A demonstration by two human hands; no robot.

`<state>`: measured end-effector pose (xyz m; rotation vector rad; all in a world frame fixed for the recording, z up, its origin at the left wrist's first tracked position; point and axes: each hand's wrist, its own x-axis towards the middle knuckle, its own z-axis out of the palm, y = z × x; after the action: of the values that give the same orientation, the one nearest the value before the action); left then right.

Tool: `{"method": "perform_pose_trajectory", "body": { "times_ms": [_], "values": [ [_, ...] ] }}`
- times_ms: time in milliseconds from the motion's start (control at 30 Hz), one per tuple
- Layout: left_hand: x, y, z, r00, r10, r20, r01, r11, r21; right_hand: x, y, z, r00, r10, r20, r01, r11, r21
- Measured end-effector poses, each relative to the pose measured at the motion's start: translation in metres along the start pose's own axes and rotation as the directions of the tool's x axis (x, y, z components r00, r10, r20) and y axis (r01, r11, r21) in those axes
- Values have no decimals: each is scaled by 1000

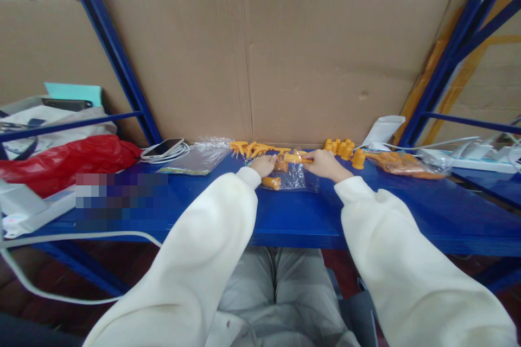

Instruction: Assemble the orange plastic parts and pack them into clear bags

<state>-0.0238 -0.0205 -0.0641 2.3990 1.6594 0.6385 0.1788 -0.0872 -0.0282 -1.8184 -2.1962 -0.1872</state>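
On the blue shelf my left hand has its fingers closed at a short orange plastic piece, partly covered by the fingers. My right hand pinches a longer yellow-orange plastic piece with a ridged, screw-like end, pointing left toward my left hand. Beneath both lies a clear plastic bag. Nearer to me, an orange flared cylinder rests on its side. Behind my left hand is a row of orange branched pieces, some with small metal chains.
Several orange cup-shaped pieces stand right of my hands, beside a bag of orange parts. At left are a flat plastic packet, a phone with white cable, and a red bag. Cardboard closes the back between blue posts.
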Motion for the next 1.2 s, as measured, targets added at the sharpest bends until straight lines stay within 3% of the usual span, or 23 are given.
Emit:
{"method": "perform_pose_trajectory", "body": {
  "times_ms": [533,700,933,1200],
  "values": [
    [4,-9,-4,999,-28,-37,32,994,108,-5,-9,-4,997,59,52,-58,998,-29],
    [8,-18,-5,1000,-7,-17,8,997,72,-6,-11,-5,993,95,70,-92,995,-50],
    [7,-17,-2,996,5,-90,-6,1000,-15,-7,-14,-2,997,64,45,-60,995,-85],
    [0,3,-5,977,165,-134,-177,980,-87,-8,-13,-5,997,27,66,-19,994,-112]
  ]
}}
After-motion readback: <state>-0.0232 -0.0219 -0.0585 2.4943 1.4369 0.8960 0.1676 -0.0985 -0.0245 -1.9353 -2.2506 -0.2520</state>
